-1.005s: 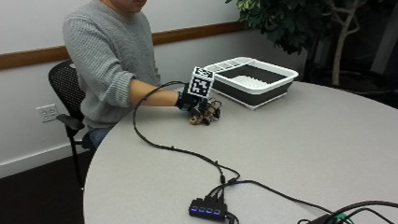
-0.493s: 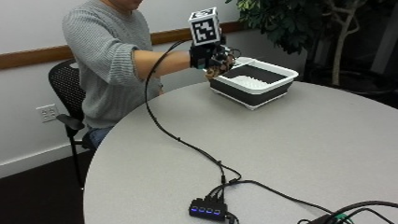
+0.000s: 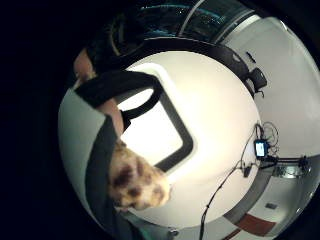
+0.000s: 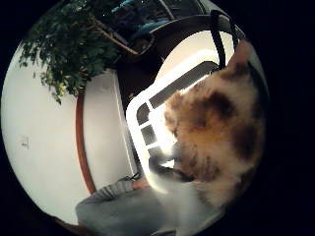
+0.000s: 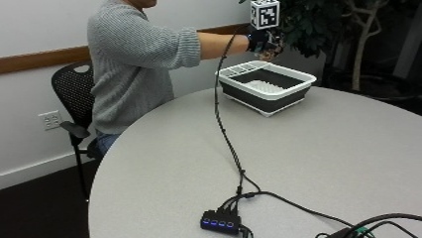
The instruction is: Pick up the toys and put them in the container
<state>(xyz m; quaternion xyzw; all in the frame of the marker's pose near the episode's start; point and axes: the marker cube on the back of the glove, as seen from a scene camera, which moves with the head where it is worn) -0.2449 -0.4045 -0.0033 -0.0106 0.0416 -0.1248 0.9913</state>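
My gloved right hand is raised high above the far corner of the container, a dark basin with a white rim on the round table. Its fingers are curled round a furry tan toy with dark brown patches. The toy hangs in the air beside the palm. Below it lies the container's white rim and its dark rim. What the basin holds cannot be made out.
The grey round table stretches wide in front of the container. A small black hub with blue lights lies near its front edge. A leafy plant stands behind the container, and a black chair is behind the person.
My hand has lifted the toy off the table and carried it up and across to above the container.
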